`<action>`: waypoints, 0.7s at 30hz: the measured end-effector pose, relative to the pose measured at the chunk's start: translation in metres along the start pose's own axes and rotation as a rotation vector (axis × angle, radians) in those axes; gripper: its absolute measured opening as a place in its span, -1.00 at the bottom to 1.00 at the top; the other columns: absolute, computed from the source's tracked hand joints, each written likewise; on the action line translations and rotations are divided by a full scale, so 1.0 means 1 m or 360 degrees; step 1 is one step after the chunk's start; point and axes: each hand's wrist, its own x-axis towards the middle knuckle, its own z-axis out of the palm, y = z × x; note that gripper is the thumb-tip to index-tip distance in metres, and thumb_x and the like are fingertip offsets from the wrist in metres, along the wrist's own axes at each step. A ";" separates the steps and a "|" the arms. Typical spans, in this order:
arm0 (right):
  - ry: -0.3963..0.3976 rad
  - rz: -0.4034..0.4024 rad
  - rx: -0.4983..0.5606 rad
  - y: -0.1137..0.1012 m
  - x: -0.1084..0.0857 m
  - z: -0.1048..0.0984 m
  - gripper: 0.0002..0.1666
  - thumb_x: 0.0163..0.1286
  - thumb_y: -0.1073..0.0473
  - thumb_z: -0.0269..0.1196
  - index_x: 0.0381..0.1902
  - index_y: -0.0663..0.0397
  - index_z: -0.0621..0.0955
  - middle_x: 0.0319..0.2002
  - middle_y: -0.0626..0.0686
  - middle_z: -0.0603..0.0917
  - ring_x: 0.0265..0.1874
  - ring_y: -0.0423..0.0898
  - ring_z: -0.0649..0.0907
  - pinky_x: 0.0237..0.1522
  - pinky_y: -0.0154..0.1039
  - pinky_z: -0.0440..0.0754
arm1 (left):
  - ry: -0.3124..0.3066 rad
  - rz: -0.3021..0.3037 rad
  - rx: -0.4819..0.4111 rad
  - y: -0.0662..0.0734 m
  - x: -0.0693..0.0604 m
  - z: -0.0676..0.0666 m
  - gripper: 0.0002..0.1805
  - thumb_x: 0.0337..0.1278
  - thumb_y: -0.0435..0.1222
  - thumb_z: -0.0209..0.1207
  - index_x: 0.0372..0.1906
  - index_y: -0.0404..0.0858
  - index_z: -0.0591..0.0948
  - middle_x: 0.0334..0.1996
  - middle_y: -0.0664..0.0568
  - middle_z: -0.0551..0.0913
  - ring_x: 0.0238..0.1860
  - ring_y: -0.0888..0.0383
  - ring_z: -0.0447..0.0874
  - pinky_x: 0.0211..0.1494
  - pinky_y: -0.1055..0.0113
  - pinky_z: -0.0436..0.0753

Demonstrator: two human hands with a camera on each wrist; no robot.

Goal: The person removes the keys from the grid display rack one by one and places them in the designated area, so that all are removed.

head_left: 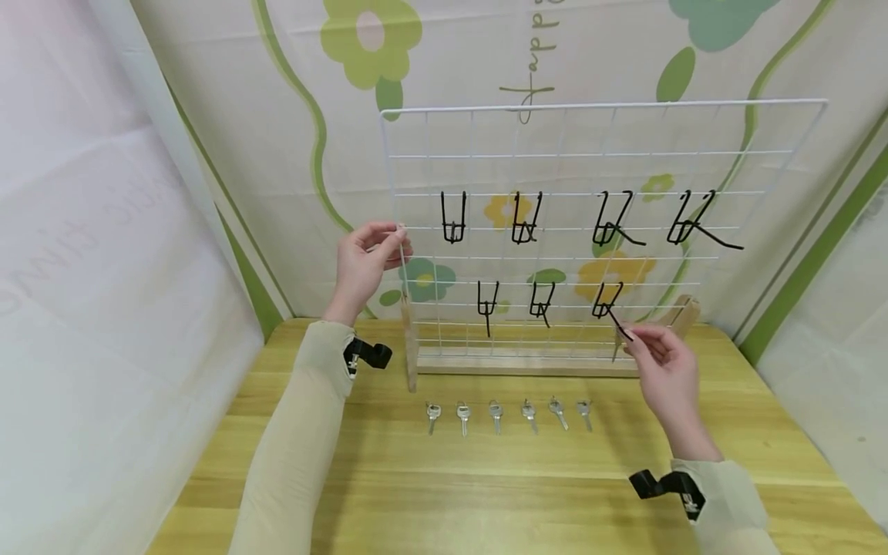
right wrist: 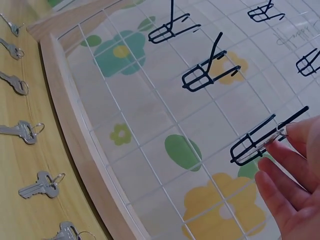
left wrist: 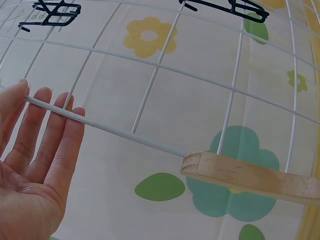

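Note:
A white wire grid [head_left: 603, 105] stands upright in a wooden base [head_left: 527, 365]. My left hand [head_left: 366, 258] pinches its left side wire between thumb and fingers, seen closer in the left wrist view. Near the lower right, my right hand [head_left: 669, 370] pinches a small silver key [head_left: 615, 349]. In the right wrist view the key's ring [right wrist: 282, 130] is at the tip of a black hook [right wrist: 245, 150]; I cannot tell whether it is fully round the prong. Fingers partly hide the key. Other black hooks [head_left: 454, 220] hang in two rows.
Several silver keys with rings, one of them a key [head_left: 496, 416] near the middle, lie in a row on the wooden table [head_left: 444, 501] before the base. Behind the grid hangs a flower-patterned cloth [head_left: 229, 92]. Upper hook prongs [head_left: 721, 239] jut forward above my right hand.

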 end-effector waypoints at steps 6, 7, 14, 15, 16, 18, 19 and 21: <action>0.0028 -0.0016 -0.0030 -0.009 -0.012 -0.008 -0.83 0.43 0.43 0.29 -0.08 0.46 0.63 -0.25 -0.09 0.76 -0.30 -0.22 0.74 -0.21 -0.49 0.70 | 0.0006 0.0010 -0.0004 0.001 -0.001 0.001 -0.78 0.35 -0.19 0.34 -0.06 -0.25 0.72 -0.21 -0.18 0.75 -0.14 -0.31 0.75 -0.12 0.15 0.79; 0.0032 -0.0008 -0.0020 -0.011 -0.014 -0.009 -0.83 0.43 0.42 0.30 -0.08 0.46 0.63 -0.25 -0.08 0.77 -0.30 -0.21 0.74 -0.22 -0.48 0.70 | 0.0006 0.0011 -0.0005 0.001 -0.001 0.001 -0.78 0.35 -0.20 0.34 -0.06 -0.25 0.72 -0.21 -0.18 0.75 -0.14 -0.31 0.74 -0.12 0.15 0.79; 0.0024 -0.0046 0.0121 -0.023 -0.021 -0.017 -0.81 0.44 0.43 0.28 -0.10 0.54 0.59 -0.16 0.03 0.79 -0.23 -0.13 0.75 -0.18 -0.42 0.72 | 0.0009 0.0005 -0.0002 0.002 -0.001 0.001 -0.78 0.35 -0.19 0.34 -0.07 -0.25 0.72 -0.21 -0.17 0.75 -0.18 -0.19 0.79 -0.11 0.15 0.79; 0.0023 -0.0057 0.0128 -0.025 -0.021 -0.019 -0.80 0.44 0.43 0.28 -0.09 0.55 0.59 -0.14 0.05 0.79 -0.20 -0.13 0.75 -0.17 -0.41 0.73 | 0.0009 0.0006 0.0000 0.002 -0.001 0.001 -0.78 0.35 -0.19 0.34 -0.06 -0.24 0.72 -0.21 -0.17 0.75 -0.18 -0.17 0.79 -0.11 0.15 0.79; 0.0022 -0.0069 0.0136 -0.026 -0.022 -0.020 -0.81 0.45 0.44 0.26 -0.08 0.55 0.58 -0.13 0.06 0.79 -0.19 -0.13 0.75 -0.16 -0.41 0.72 | 0.0008 0.0005 0.0003 0.002 -0.001 0.001 -0.77 0.35 -0.18 0.34 -0.06 -0.24 0.72 -0.21 -0.17 0.75 -0.19 -0.14 0.80 -0.11 0.15 0.79; 0.0031 -0.0086 0.0169 -0.028 -0.023 -0.024 -0.80 0.46 0.44 0.24 -0.07 0.57 0.56 -0.11 0.09 0.78 -0.15 -0.12 0.75 -0.15 -0.41 0.72 | 0.0007 0.0001 0.0007 0.002 -0.001 0.001 -0.76 0.34 -0.17 0.34 -0.06 -0.24 0.72 -0.20 -0.17 0.75 -0.19 -0.12 0.80 -0.11 0.15 0.79; 0.0039 -0.0089 0.0189 -0.029 -0.023 -0.026 -0.80 0.47 0.44 0.24 -0.07 0.57 0.56 -0.11 0.10 0.78 -0.13 -0.11 0.74 -0.15 -0.42 0.71 | 0.0006 0.0001 0.0010 0.002 -0.001 0.001 -0.76 0.34 -0.17 0.34 -0.06 -0.24 0.72 -0.20 -0.17 0.75 -0.19 -0.13 0.80 -0.11 0.14 0.79; 0.0060 -0.0098 0.0188 -0.029 -0.024 -0.029 -0.80 0.48 0.42 0.23 -0.07 0.56 0.55 -0.12 0.09 0.78 -0.12 -0.12 0.74 -0.17 -0.44 0.70 | 0.0006 -0.0002 0.0010 0.002 -0.001 0.000 -0.76 0.34 -0.16 0.34 -0.06 -0.23 0.72 -0.20 -0.17 0.75 -0.18 -0.17 0.79 -0.10 0.14 0.79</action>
